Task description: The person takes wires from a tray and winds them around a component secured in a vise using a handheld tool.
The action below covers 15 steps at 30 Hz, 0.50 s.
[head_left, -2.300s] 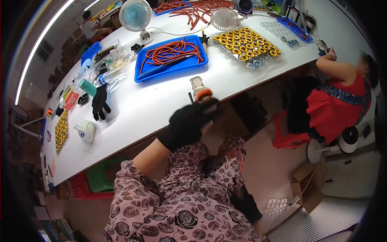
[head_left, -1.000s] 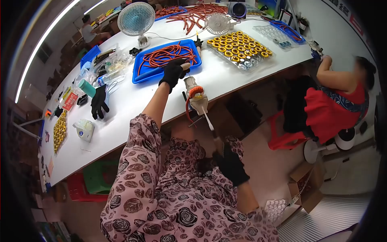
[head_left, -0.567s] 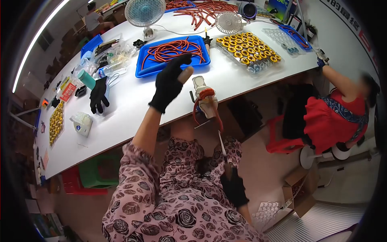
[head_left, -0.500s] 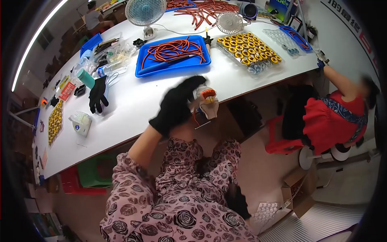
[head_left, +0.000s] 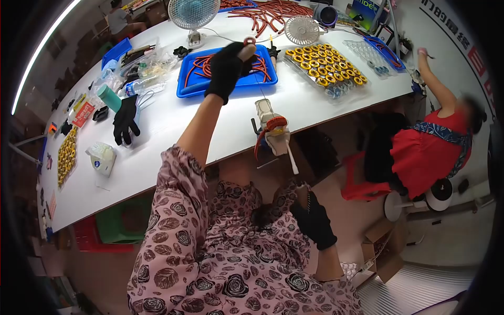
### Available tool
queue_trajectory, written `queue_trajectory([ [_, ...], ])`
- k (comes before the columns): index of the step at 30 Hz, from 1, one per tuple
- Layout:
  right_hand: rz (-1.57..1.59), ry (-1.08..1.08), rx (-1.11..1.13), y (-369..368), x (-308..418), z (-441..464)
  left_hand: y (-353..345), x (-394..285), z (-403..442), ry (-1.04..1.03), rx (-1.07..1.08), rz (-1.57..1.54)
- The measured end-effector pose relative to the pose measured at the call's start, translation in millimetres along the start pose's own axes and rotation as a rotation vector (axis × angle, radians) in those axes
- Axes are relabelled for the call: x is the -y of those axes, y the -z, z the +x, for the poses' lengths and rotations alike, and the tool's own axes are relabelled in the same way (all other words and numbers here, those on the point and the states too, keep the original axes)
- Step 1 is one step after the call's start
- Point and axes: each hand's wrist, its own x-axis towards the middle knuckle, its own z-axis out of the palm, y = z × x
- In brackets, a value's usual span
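My left hand (head_left: 226, 73), in a black glove with bare fingertips, is raised over the blue tray (head_left: 184, 94). Its fingers are closed at a small reddish loop (head_left: 250, 41), seemingly wire. At the table's front edge is a pale clamp-like holder (head_left: 265, 107) with a red-wound coil (head_left: 276, 123) on it. From the holder a pale rod (head_left: 293, 159) slants down towards my right hand (head_left: 314, 219). That hand, also black-gloved, is closed above my lap. What it grips, if anything, cannot be made out. Reddish-brown cords (head_left: 197, 68) lie in the tray.
A bagged sheet of yellow rings (head_left: 325, 63) lies right of the tray. Two fans, a pale green one (head_left: 194, 13) and a white one (head_left: 302, 30), stand behind. To the left are a spare black glove (head_left: 126, 121) and a tissue pack (head_left: 102, 157). A co-worker (head_left: 428, 147) sits at right.
My left hand has moved from beside the coil up and away over the tray. My right hand has risen from low by my lap towards the holder. The co-worker's arm has lifted.
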Motion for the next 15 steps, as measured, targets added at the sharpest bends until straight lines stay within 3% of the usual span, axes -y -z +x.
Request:
queue_trajectory([
  [2, 0.043, 0.268, 0.039, -1.4, 2.6, 19.4, -3.4, 48.9, 7.6, 0.149, 0.100, -0.133],
  [6, -0.035, 0.283, 0.061, -0.1, 5.9, 38.3, -10.1, 71.5, 4.5, 0.257, 0.135, -0.220],
  [8, 0.072, 0.146, 0.126, 8.7, 21.3, 33.5, -13.8, 50.6, 5.5, 0.173, -0.021, -0.198],
  [9, 0.069, 0.141, 0.129, 6.9, 21.4, 33.2, -21.0, 25.7, 4.0, 0.057, -0.103, -0.113],
  [10, 0.058, 0.157, 0.080, 5.0, 20.5, 31.3, -21.3, 34.3, 17.7, -0.405, -0.175, 0.361],
  [11, 0.049, 0.171, 0.031, 3.7, 20.1, 30.0, -31.1, -4.2, 10.7, -0.811, -0.227, 0.591],
  [12, 0.048, 0.166, 0.033, 3.7, 21.6, 29.2, -37.5, -20.9, 8.6, -1.047, -0.167, 0.790],
  [15, 0.102, 0.103, 0.085, 5.0, 23.6, 26.1, -61.6, -66.2, -24.9, -1.022, -0.051, 1.001],
])
